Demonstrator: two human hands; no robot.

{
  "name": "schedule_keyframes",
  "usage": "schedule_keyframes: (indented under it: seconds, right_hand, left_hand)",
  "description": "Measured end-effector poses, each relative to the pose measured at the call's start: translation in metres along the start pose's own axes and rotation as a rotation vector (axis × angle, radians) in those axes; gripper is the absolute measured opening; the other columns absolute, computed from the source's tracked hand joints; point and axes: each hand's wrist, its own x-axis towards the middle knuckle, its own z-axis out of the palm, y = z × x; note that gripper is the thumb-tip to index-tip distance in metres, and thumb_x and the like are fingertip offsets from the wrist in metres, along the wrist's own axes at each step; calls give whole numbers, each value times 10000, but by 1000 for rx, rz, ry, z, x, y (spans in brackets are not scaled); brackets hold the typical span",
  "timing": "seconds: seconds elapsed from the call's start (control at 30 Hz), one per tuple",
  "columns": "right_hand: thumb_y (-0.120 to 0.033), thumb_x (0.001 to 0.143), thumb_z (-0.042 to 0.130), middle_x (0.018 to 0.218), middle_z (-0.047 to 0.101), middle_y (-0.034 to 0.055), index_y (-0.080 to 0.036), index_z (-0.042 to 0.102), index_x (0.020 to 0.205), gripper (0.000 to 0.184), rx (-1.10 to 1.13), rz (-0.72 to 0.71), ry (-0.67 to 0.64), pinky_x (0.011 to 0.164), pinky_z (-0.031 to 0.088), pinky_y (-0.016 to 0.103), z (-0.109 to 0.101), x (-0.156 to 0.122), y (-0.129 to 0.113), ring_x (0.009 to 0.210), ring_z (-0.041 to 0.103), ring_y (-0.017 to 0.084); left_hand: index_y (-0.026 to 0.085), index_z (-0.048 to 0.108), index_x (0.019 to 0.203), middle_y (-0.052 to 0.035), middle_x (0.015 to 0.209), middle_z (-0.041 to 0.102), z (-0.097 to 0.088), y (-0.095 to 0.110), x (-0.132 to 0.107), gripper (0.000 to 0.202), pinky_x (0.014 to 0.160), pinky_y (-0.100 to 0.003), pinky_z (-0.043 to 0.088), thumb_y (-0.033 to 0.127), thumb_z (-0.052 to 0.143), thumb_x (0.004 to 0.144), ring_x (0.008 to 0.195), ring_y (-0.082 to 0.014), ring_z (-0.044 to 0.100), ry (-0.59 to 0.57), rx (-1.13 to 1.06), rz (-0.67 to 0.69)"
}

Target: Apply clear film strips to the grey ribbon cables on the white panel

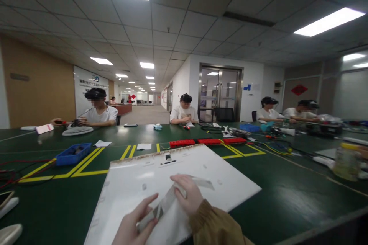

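Note:
A large white panel (129,178) lies on the green table in front of me. Above it, both hands hold a long, pale strip (166,201) with a dark grey patch; it may be film or thin plastic, I cannot tell which. My left hand (133,222) pinches the near end between thumb and fingers. Farther up, my right hand (188,193) closes over the strip, and the far end sticks out beyond the knuckles. Small black and white pieces (168,157) lie near the panel's far edge, with clear bits scattered on its surface.
Red power strips (182,143) lie just beyond the panel. At left stands a blue tray (63,160) of dark parts among red cables. A yellow-lidded jar (346,162) is on the right. Several people in headsets sit along the table's far side.

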Motion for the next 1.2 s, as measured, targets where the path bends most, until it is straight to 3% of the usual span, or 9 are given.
schedule_keyframes:
  seconds: [0.07,0.17,0.37,0.57,0.7,0.77,0.97,1.07,1.2]
  right_hand:
    - [-117,809,456,867,669,83,-149,619,1076,315,-77,-33,138,746,490,349,-7,1,-13,827,604,203]
    - [-141,850,456,652,600,23,-143,603,1069,264,-117,-130,256,558,421,276,-11,-5,-38,584,538,150]
    - [-120,865,468,531,546,-29,-132,568,1140,293,-81,-88,263,486,364,256,-4,-25,-76,448,469,111]
    - [-162,890,457,706,664,17,-148,468,1296,407,-35,-43,227,571,455,271,-4,-32,-75,543,572,125]
    - [-128,887,434,1030,684,94,-160,478,1292,409,-80,-91,239,699,502,287,-8,-32,-77,829,651,164]
    - [-111,882,427,1131,652,96,-171,485,1284,411,-85,-82,251,756,507,292,-10,-33,-78,937,636,173]
    - [-94,865,417,1129,648,85,-188,518,1241,401,-54,-36,312,720,523,297,-11,-36,-80,919,634,179]
    - [-85,860,410,1104,655,81,-189,522,1233,403,-73,-36,309,725,520,314,-14,-40,-80,921,631,190]
    - [-77,851,420,1050,662,84,-182,507,1255,426,-100,-49,285,673,515,310,-18,-51,-81,822,627,184]
  left_hand:
    - [143,637,1130,-33,728,662,3,3,5,532,713,-231,490,506,615,743,702,-173,625,116,-43,-1]
    - [140,645,1103,-29,732,655,12,7,5,545,637,-225,485,522,654,716,636,-162,601,223,-119,-44]
    - [121,528,1256,-11,680,644,26,15,-1,637,639,-226,487,461,664,736,621,-150,598,218,-297,-94]
    - [135,476,1297,7,649,626,24,17,-1,637,657,-234,486,410,668,756,617,-145,610,211,-397,-109]
    - [125,581,1184,-4,656,611,23,12,-1,512,668,-234,476,437,640,781,653,-149,612,166,-318,-76]
    - [127,605,1153,-39,752,651,24,10,0,477,702,-252,491,443,622,796,707,-164,625,117,-295,-75]
    - [175,630,1149,-98,1158,648,32,9,0,435,895,-333,483,454,593,818,993,-232,616,20,-338,-66]
    - [174,671,1098,-97,1185,642,31,9,0,455,973,-372,445,521,529,839,1121,-268,565,17,-405,-91]
    - [135,721,1005,-127,1100,681,29,5,1,604,970,-429,450,634,426,835,1072,-304,599,-33,-552,-178]
